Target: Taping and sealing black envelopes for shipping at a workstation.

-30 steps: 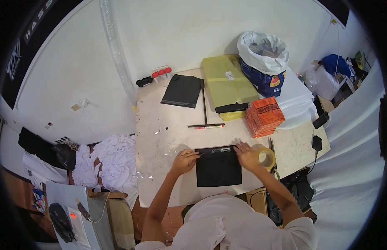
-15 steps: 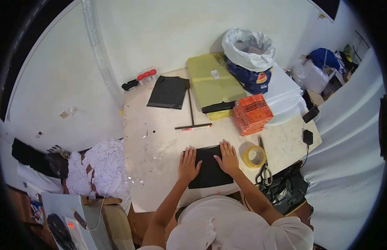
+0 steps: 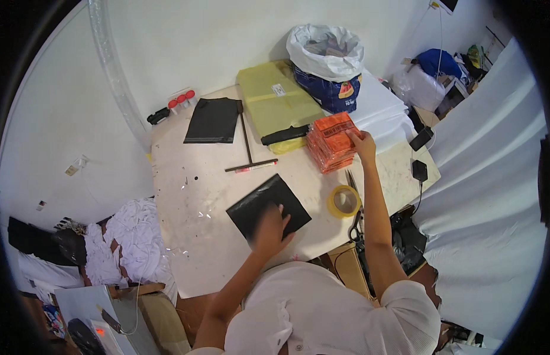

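A flat black plastic mailer bag [image 3: 281,194] lies turned at an angle on the table in front of me. My left hand [image 3: 270,232] is over its lower part, with the fingers partly smeared by motion. My right hand [image 3: 362,144] is at the right edge of a stack of orange plastic-wrapped packets [image 3: 331,148], its fingers closed on the corner of the top packet. Between my right forearm and the bag lies a roll of yellowish tape [image 3: 332,204]. Scissors [image 3: 356,228] are next to the tape, partly hidden by the forearm.
Behind are another black mailer bag [image 3: 211,121], a thin black T-shaped tool [image 3: 246,139], a marker [image 3: 251,168] and a yellow wrapped bundle [image 3: 269,97]. A white-and-blue sack [image 3: 325,71] stands by white sheets [image 3: 384,112]. Black adapters [image 3: 420,170] sit at the right edge.
Both hands were flat on the mailer bag. The right hand has left it for the orange stack. The bag has turned askew and shifted left under the left hand; the view has shifted too.
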The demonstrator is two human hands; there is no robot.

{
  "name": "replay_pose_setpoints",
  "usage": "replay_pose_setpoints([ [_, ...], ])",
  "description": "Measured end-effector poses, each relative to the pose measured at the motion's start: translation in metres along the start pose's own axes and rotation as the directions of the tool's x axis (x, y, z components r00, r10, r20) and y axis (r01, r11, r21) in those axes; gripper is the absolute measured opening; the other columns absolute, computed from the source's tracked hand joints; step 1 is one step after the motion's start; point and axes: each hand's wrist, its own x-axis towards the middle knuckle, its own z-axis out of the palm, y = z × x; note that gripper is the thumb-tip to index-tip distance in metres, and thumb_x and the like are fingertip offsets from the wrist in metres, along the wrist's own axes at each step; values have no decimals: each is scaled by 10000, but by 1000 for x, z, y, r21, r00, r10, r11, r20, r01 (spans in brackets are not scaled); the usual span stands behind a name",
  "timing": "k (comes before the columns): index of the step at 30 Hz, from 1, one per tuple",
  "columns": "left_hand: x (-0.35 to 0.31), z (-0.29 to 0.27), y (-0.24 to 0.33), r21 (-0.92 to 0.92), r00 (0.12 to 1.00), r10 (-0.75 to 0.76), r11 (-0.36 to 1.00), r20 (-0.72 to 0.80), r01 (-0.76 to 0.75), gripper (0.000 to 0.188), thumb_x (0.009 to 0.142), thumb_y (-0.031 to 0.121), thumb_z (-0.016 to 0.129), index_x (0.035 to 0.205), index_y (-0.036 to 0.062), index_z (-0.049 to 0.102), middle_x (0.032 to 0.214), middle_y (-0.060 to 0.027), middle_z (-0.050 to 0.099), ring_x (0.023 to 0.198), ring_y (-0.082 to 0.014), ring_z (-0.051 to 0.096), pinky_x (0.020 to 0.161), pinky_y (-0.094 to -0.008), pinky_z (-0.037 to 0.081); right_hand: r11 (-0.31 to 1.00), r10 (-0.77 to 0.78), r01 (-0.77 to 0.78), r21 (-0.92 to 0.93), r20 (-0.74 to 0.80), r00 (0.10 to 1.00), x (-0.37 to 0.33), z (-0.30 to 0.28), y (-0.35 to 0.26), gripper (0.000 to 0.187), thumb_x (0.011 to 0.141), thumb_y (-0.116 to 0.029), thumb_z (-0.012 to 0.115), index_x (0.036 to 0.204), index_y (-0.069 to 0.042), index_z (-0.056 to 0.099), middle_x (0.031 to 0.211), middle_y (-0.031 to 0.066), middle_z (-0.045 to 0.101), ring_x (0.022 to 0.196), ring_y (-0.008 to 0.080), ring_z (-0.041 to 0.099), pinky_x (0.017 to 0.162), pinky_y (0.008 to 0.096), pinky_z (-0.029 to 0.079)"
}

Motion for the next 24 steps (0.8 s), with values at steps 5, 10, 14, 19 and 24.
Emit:
replay_pose_setpoints([
  [5,-15,22,9,234,995,-24,972,97,1,478,809,270,550,1257,128,457,1350,-97,373,1258,-296,328,1011,-515,282,882,280,-293,368,90,956,-3,-1,-9,409,751,-323,684,896,59,656,778,142,661,682,137,597,638,267,460],
  [10,-10,20,10,269,998,-37,963,57,20,433,848,102,472,1278,130,427,1236,-76,478,1201,-273,410,972,-507,344,779,238,-122,615,-111,965,2,-14,-17,247,794,-190,659,872,44,671,790,86,659,700,112,591,656,230,462],
  [14,-10,23,3,170,999,-46,984,-14,47,380,842,111,502,1221,102,477,1163,-84,527,1147,-267,465,966,-482,364,501,220,-16,865,-109,969,10,-38,-28,257,819,-68,621,1054,26,577,844,80,650,752,130,604,699,220,474],
  [19,-10,20,-14,-81,983,0,997,-185,-15,156,797,102,585,946,56,597,969,-74,598,1018,-237,549,921,-419,422,43,186,-100,994,90,978,-5,-92,-42,432,813,-46,618,1200,-1,432,914,121,612,839,160,602,739,264,492],
  [24,-2,5,-6,-367,963,-224,917,-149,156,119,770,91,628,869,26,633,888,-102,625,863,-249,596,778,-351,479,14,132,-437,899,431,892,-53,-118,3,403,857,-59,518,1240,-2,406,1052,139,583,918,199,596,803,323,501],
])
